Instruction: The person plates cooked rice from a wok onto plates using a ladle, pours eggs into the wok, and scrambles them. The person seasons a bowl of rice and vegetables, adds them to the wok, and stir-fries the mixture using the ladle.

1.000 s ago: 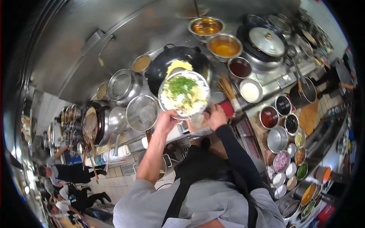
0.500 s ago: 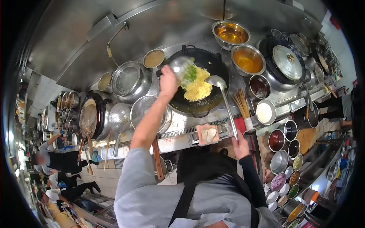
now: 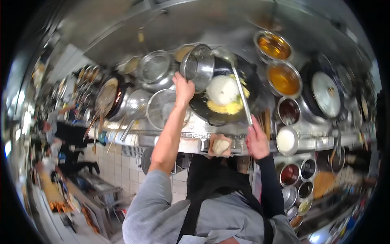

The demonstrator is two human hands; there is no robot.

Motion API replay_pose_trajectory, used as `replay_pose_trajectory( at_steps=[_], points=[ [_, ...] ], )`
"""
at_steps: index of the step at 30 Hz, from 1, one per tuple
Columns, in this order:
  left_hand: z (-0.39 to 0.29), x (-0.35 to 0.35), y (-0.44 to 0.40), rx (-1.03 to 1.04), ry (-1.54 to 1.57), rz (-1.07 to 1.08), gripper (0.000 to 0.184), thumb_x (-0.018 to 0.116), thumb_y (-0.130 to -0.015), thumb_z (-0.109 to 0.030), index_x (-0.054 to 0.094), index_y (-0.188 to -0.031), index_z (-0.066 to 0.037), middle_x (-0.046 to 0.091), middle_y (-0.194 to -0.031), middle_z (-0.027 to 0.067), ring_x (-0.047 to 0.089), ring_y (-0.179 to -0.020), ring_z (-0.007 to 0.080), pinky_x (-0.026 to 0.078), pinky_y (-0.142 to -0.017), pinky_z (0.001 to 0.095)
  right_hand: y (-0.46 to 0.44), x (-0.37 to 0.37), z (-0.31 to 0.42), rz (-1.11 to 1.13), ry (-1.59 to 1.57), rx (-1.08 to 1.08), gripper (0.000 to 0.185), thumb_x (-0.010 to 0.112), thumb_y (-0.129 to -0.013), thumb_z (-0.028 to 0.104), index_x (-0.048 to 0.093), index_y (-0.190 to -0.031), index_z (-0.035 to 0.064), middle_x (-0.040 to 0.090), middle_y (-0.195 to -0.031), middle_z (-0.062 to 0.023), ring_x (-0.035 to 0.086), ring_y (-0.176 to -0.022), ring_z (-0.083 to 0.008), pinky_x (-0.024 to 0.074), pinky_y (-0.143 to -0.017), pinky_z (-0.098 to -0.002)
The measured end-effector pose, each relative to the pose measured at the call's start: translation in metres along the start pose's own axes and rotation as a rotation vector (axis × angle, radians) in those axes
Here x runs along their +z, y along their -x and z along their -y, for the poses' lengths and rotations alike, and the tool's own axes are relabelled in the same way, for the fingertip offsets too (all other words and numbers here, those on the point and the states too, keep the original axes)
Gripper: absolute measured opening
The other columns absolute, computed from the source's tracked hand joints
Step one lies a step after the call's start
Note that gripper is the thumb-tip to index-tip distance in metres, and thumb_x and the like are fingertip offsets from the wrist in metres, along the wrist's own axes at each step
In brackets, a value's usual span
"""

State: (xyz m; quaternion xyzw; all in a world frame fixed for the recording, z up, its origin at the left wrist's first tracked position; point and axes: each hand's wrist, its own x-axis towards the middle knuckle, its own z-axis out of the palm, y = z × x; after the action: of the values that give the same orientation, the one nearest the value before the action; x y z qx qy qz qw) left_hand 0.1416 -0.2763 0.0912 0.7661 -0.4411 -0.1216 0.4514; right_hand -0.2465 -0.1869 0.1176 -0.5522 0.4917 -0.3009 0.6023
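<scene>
My left hand (image 3: 184, 88) grips the rim of a metal bowl (image 3: 200, 63), tipped on its side above the left part of a black wok (image 3: 248, 65). A rounded white mound, which looks like rice (image 3: 222, 89), sits in the wok on yellow scrambled egg (image 3: 224, 108). Bits of green show at the mound's edge. My right hand (image 3: 258, 139) is wrapped around the handle end of a long ladle (image 3: 243, 99). The ladle slants across the wok, its blurred head near the far rim.
Bowls of amber liquid (image 3: 284, 79) stand right of the wok, near a lidded pot (image 3: 326, 95). A pot of white contents (image 3: 287, 142) sits closer to me. Strainers (image 3: 164, 107) lie to the left. A folded cloth (image 3: 220, 145) rests on the front edge. Other people are far left.
The metal bowl has tipped further, and a white mound now lies over the egg and greens. The ladle head has swung to the wok's far side. The whole view has shifted.
</scene>
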Motion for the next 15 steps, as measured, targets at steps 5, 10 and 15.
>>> replay_pose_trajectory(
  at_steps=[5,10,15],
  points=[
    [0.029,-0.138,0.102,-0.605,0.789,-0.253,0.034,0.058,-0.084,0.001,0.059,-0.117,0.009,0.064,-0.112,0.0200,0.069,-0.102,0.0345,0.066,-0.074,0.0485,0.010,-0.025,-0.019,0.066,0.119,-0.154,0.053,0.046,-0.112,0.016,0.036,-0.165,0.0174,0.047,-0.071,0.0064,0.040,-0.056,-0.0033,0.0370,-0.050,-0.0215],
    [0.122,-0.268,0.313,-0.745,1.005,-0.673,0.040,0.058,-0.087,0.001,0.055,-0.126,0.008,0.063,-0.124,0.0211,0.068,-0.112,0.0380,0.063,-0.094,0.0539,-0.025,-0.053,-0.101,0.115,0.495,-0.244,0.051,0.052,-0.110,0.019,0.044,-0.160,0.0118,0.055,-0.076,0.0003,0.046,-0.060,-0.0085,0.0446,-0.056,-0.0287],
    [0.126,-0.324,0.572,-0.804,0.931,-1.300,0.049,0.053,-0.083,0.003,0.050,-0.132,0.006,0.061,-0.126,0.0218,0.068,-0.110,0.0402,0.063,-0.093,0.0561,-0.068,0.037,0.000,0.246,-0.004,-0.089,0.049,0.049,-0.112,0.020,0.040,-0.158,0.0086,0.046,-0.072,0.0054,0.043,-0.049,-0.0042,0.0356,-0.041,-0.0230]
  ],
)
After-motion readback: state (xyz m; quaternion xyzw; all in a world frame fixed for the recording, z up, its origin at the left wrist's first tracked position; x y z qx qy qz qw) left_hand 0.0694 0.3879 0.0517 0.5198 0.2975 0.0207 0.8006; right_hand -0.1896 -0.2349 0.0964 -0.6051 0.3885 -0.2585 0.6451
